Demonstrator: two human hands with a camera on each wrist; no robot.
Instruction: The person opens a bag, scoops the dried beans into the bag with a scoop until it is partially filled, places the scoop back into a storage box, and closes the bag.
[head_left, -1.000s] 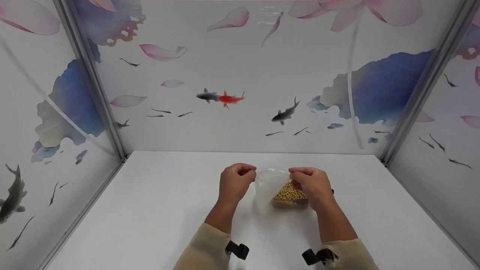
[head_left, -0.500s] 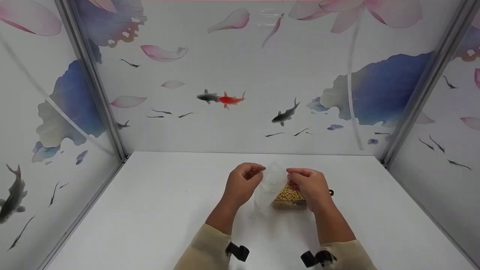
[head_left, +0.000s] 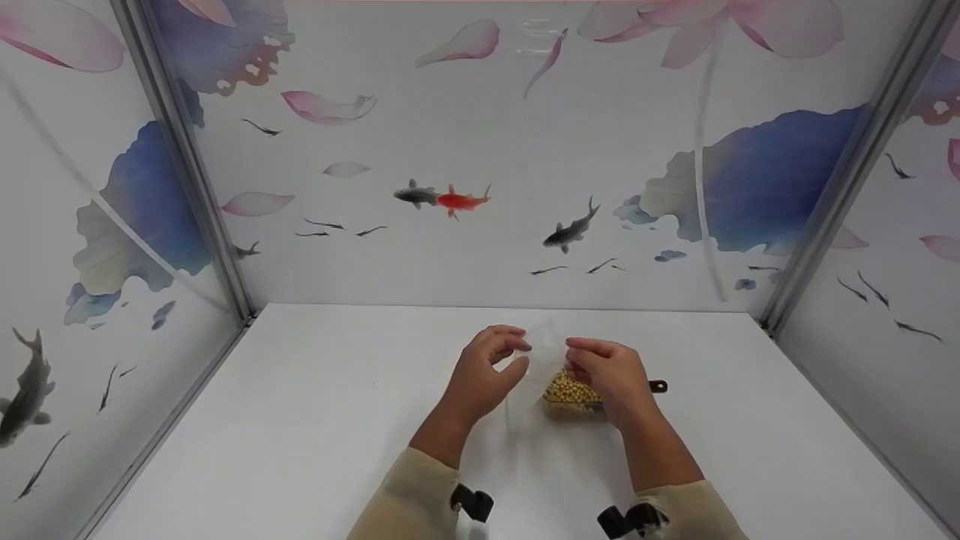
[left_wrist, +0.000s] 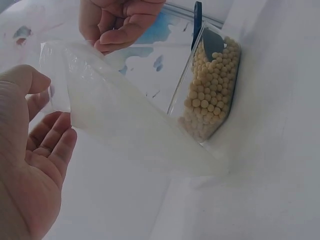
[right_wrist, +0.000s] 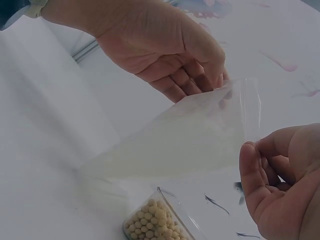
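Note:
A clear plastic bag (head_left: 538, 375) stands upright between my hands, its mouth at the top. My right hand (head_left: 611, 375) pinches the bag's right edge between thumb and fingertips. On the other side is my left hand (head_left: 484, 379), its thumb spread away from the fingers and its fingertips at the bag's edge. Behind the bag sits a clear box of soybeans (left_wrist: 205, 100), partly covered by my right hand in the head view. A dark scoop (left_wrist: 213, 42) is stuck in the beans, and its handle (head_left: 658, 386) pokes out past my right hand.
All this takes place on a white table (head_left: 322, 420). White panels (head_left: 480, 262) printed with fish and petals enclose it at the back and sides, joined by metal posts (head_left: 184, 165). Black wrist cameras (head_left: 472, 502) sit on both sleeves.
My left hand has moved right, and its thumb has parted from the fingers. My right hand has shifted slightly left. The bag's mouth is narrower, and more of the scoop handle shows.

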